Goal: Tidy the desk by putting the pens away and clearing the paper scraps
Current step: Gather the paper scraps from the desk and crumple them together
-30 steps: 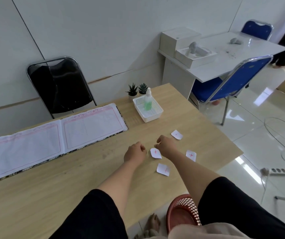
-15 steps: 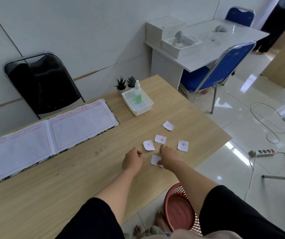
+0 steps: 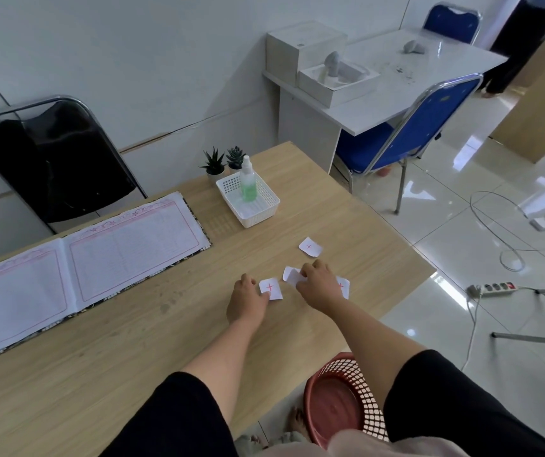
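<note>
On desk (image 3: 347, 222) | white paper scraps (image 3: 310, 247) (red crosses) | left fingers (image 3: 264, 294) pinching one | right fingers (image 3: 301, 281) grasping another

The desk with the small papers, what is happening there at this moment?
A person is gathering paper scraps marked with red crosses from the wooden desk. The left hand presses on one scrap, and the right hand has its fingers on another scrap, covering part of a third. A fourth scrap lies untouched further away. A red basket waits on the floor below the desk edge. No pens are visible.
</note>
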Demonstrator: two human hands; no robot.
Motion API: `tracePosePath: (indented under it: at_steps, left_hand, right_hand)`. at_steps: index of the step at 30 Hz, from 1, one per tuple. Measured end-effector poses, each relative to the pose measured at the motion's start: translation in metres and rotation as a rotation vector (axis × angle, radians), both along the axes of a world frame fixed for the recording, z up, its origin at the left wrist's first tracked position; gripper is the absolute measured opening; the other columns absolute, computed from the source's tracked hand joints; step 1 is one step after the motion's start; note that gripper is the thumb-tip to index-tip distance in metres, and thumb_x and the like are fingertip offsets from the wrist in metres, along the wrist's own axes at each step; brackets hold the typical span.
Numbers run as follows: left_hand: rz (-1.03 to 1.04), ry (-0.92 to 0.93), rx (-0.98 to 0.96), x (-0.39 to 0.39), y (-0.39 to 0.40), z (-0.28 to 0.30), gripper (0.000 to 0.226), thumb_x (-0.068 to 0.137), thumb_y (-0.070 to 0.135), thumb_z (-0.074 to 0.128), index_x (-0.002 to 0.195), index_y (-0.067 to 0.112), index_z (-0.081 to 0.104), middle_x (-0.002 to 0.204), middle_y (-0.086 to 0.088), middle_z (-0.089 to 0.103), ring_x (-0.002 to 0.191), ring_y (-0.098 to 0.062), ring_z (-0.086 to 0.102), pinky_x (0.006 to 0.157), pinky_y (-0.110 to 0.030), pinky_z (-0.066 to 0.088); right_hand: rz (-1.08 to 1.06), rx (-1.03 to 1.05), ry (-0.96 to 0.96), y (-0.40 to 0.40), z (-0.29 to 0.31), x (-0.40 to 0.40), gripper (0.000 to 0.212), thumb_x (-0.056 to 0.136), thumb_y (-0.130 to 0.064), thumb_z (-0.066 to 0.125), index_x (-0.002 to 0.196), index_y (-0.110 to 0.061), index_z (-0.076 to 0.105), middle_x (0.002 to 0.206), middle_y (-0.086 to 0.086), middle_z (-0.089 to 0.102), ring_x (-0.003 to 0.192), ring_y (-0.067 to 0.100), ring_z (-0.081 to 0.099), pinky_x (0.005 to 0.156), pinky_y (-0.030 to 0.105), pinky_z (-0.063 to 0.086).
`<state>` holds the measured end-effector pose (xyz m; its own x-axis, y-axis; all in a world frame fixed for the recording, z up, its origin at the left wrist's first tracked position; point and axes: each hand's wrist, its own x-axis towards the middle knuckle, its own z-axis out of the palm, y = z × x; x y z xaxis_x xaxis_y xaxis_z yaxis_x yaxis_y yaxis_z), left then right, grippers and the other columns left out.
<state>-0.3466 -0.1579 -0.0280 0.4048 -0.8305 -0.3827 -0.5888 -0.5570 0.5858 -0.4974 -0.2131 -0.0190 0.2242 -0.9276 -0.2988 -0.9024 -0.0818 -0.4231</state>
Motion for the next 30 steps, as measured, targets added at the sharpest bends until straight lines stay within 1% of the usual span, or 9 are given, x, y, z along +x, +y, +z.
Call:
tracePosePath:
  at_steps: [2,4,11,14,17,20,23,27,30]
  left_hand:
    - [-0.017,-0.013,-0.004,-0.003,-0.004,-0.001,0.037,0.089,0.029,0.062,0.119,0.012,0.049,0.126,-0.006,0.054,0.111,-0.026,0.057,0.081,-0.035,0.047]
    - [-0.028,-0.03,-0.004,-0.006,-0.009,-0.004,0.036,0.09,0.03,0.062,0.119,0.013,0.049,0.126,-0.006,0.054,0.113,-0.026,0.056,0.082,-0.036,0.048]
    - [-0.024,-0.176,0.035,-0.016,-0.02,-0.013,0.036,0.09,0.034,0.061,0.119,0.015,0.049,0.125,-0.004,0.056,0.115,-0.024,0.054,0.083,-0.037,0.049]
    - [0.001,-0.155,0.065,-0.013,-0.022,-0.015,0.031,0.089,0.035,0.061,0.112,0.015,0.056,0.121,-0.005,0.059,0.115,-0.025,0.054,0.085,-0.037,0.048]
    - [0.014,-0.12,0.099,-0.013,-0.028,-0.017,0.024,0.089,0.035,0.06,0.103,0.016,0.061,0.117,-0.006,0.06,0.111,-0.026,0.056,0.085,-0.037,0.05]
    - [0.078,-0.081,0.104,-0.015,-0.031,-0.016,0.023,0.093,0.033,0.054,0.102,0.013,0.061,0.112,-0.008,0.064,0.104,-0.028,0.059,0.076,-0.033,0.048]
    - [0.179,-0.004,0.11,-0.013,-0.035,-0.012,0.024,0.095,0.03,0.052,0.101,0.009,0.062,0.107,-0.011,0.068,0.094,-0.03,0.06,0.069,-0.029,0.041]
    - [0.224,0.113,0.07,-0.013,-0.045,-0.007,0.024,0.094,0.027,0.055,0.103,0.009,0.067,0.109,-0.013,0.07,0.102,-0.032,0.063,0.08,-0.032,0.048]
    - [0.185,0.165,0.046,-0.025,-0.052,-0.001,0.024,0.094,0.022,0.051,0.102,0.007,0.068,0.109,-0.016,0.07,0.103,-0.033,0.063,0.083,-0.035,0.049]
  right_hand:
    - [0.032,-0.062,0.058,-0.009,-0.003,0.001,0.029,0.092,-0.018,0.045,0.115,-0.006,0.057,0.12,0.011,0.047,0.112,0.03,0.042,0.096,0.033,0.034]
    - [0.051,-0.077,0.086,-0.018,-0.008,0.004,0.03,0.092,-0.018,0.043,0.117,-0.008,0.056,0.123,0.012,0.047,0.113,0.03,0.041,0.098,0.033,0.032]
    - [0.055,-0.062,0.122,-0.027,-0.028,0.012,0.027,0.09,-0.012,0.043,0.115,-0.01,0.051,0.12,0.011,0.048,0.107,0.028,0.047,0.088,0.032,0.039]
    - [0.003,-0.062,0.053,-0.028,-0.028,0.017,0.033,0.087,-0.008,0.047,0.119,-0.013,0.044,0.117,0.01,0.054,0.105,0.027,0.051,0.084,0.032,0.04]
    - [-0.02,-0.012,0.051,-0.036,-0.028,0.016,0.036,0.089,-0.012,0.052,0.124,-0.011,0.043,0.121,0.009,0.054,0.11,0.027,0.051,0.089,0.033,0.041]
    - [0.028,0.022,0.066,-0.043,-0.03,0.01,0.032,0.094,-0.019,0.05,0.124,-0.01,0.048,0.125,0.011,0.049,0.112,0.028,0.048,0.087,0.034,0.041]
    - [-0.063,0.088,-0.121,-0.05,-0.026,0.006,0.03,0.093,-0.02,0.051,0.12,-0.008,0.055,0.122,0.011,0.047,0.109,0.03,0.05,0.083,0.036,0.043]
    - [-0.21,0.364,-0.511,-0.055,-0.015,0.006,0.02,0.087,-0.024,0.06,0.098,-0.007,0.06,0.102,0.007,0.051,0.086,0.02,0.051,0.07,0.028,0.04]
    - [-0.221,0.467,-0.582,-0.056,-0.01,0.008,0.018,0.088,-0.023,0.061,0.099,-0.008,0.059,0.098,0.007,0.055,0.088,0.019,0.051,0.073,0.028,0.039]
